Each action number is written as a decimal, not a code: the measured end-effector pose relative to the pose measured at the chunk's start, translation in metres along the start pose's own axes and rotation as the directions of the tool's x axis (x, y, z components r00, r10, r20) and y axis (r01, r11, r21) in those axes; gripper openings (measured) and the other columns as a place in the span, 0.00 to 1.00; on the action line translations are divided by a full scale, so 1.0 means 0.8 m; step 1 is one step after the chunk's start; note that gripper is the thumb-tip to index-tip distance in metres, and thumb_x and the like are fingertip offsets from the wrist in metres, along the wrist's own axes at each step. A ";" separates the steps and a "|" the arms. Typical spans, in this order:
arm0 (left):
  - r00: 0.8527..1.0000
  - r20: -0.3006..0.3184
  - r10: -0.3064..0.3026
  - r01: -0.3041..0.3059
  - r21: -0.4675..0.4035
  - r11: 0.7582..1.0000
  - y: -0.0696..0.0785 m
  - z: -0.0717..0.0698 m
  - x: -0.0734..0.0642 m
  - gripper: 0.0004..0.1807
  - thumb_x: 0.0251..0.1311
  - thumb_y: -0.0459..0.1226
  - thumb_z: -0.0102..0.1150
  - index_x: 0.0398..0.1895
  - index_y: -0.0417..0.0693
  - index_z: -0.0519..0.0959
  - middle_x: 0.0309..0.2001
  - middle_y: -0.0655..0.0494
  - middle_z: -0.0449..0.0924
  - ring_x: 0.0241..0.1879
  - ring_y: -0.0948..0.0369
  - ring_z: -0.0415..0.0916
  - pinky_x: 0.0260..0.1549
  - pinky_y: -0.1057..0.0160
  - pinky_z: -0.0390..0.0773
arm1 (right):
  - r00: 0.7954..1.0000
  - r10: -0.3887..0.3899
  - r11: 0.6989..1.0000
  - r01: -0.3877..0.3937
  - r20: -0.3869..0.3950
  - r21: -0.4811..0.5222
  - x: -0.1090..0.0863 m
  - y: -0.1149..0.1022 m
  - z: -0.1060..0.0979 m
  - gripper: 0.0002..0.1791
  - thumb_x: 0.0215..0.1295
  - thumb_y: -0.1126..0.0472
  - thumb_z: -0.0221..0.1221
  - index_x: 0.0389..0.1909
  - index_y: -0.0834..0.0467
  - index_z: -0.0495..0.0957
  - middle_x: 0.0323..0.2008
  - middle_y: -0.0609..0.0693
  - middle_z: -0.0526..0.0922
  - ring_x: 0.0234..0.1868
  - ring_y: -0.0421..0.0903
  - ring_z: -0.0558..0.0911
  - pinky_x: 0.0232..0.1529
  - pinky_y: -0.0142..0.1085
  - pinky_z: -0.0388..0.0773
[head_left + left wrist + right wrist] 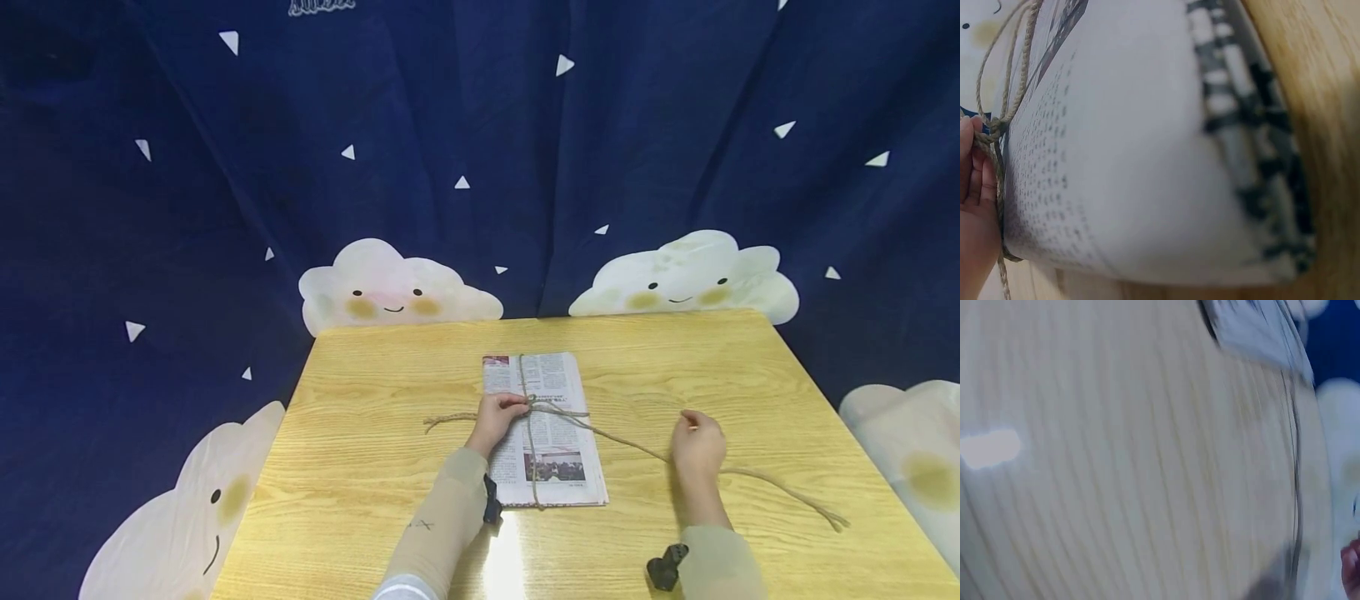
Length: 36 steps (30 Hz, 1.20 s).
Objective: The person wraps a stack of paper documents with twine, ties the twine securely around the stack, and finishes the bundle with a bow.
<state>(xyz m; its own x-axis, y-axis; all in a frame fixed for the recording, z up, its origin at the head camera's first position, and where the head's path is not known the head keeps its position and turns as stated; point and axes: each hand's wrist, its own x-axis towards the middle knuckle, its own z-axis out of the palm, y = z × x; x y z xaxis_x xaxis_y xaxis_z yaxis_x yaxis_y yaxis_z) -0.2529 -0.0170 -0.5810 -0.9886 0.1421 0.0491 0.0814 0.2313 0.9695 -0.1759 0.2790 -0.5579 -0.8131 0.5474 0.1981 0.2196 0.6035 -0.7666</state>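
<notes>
A folded newspaper bundle (558, 433) lies on the table with brown twine (522, 375) around it lengthwise and across. My left hand (497, 421) pinches the twine near its crossing; the left wrist view shows a knot (996, 128) beside those fingertips. From the crossing, one long twine tail (630, 443) runs right across the table. Over that tail hovers my right hand (699, 450), fingers loosely curled, with no strand visibly reaching them. Only a bit of the right hand (1352, 569) shows in the right wrist view, apart from the twine (1297, 481).
The wooden table (375, 375) extends on both sides of the newspapers. A shorter twine end (446, 418) sticks out left of the bundle; the long tail's frayed end (832, 521) lies at the right. Behind hangs a dark blue curtain (450, 125) with clouds and white triangles.
</notes>
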 end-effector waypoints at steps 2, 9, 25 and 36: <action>1.000 0.002 0.000 0.000 -0.001 1.000 0.000 0.000 -0.001 0.07 0.52 0.29 0.62 0.34 0.33 0.83 0.36 0.43 0.83 0.40 0.54 0.79 0.38 0.66 0.77 | 0.993 0.109 0.994 -0.110 -0.040 -0.021 0.005 0.018 -0.020 0.16 0.64 0.68 0.43 0.45 0.73 0.74 0.40 0.71 0.73 0.39 0.65 0.74 0.35 0.52 0.73; 1.000 0.005 -0.023 0.023 -0.017 1.000 -0.002 0.001 -0.001 0.07 0.52 0.29 0.62 0.34 0.34 0.83 0.37 0.44 0.83 0.39 0.56 0.79 0.38 0.67 0.77 | 0.941 0.328 0.933 -0.337 -0.083 -0.125 0.017 0.077 -0.063 0.21 0.62 0.65 0.38 0.50 0.74 0.69 0.48 0.75 0.63 0.47 0.71 0.65 0.47 0.59 0.63; 1.000 -0.002 -0.016 0.016 -0.026 1.000 0.000 0.002 -0.002 0.07 0.53 0.29 0.61 0.34 0.32 0.82 0.36 0.42 0.82 0.38 0.55 0.79 0.35 0.67 0.78 | 0.800 0.597 0.795 -0.600 -0.059 -0.085 0.010 0.094 -0.086 0.34 0.55 0.61 0.45 0.59 0.76 0.52 0.53 0.77 0.57 0.55 0.71 0.59 0.54 0.56 0.60; 0.998 -0.016 -0.055 0.055 -0.007 0.998 -0.001 0.002 0.000 0.07 0.52 0.30 0.62 0.33 0.36 0.83 0.36 0.46 0.83 0.37 0.59 0.79 0.35 0.69 0.77 | 0.826 0.564 0.799 -0.544 0.004 -0.256 0.010 0.084 -0.082 0.27 0.56 0.64 0.41 0.51 0.82 0.62 0.49 0.77 0.66 0.51 0.69 0.67 0.52 0.54 0.65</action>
<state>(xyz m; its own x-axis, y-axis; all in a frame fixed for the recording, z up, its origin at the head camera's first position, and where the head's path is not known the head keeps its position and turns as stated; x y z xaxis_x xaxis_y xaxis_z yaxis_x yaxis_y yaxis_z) -0.2526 -0.0156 -0.5824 -0.9935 0.1140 -0.0004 0.0262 0.2316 0.9725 -0.1323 0.3619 -0.5680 -0.5496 0.7903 -0.2710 0.7561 0.3324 -0.5638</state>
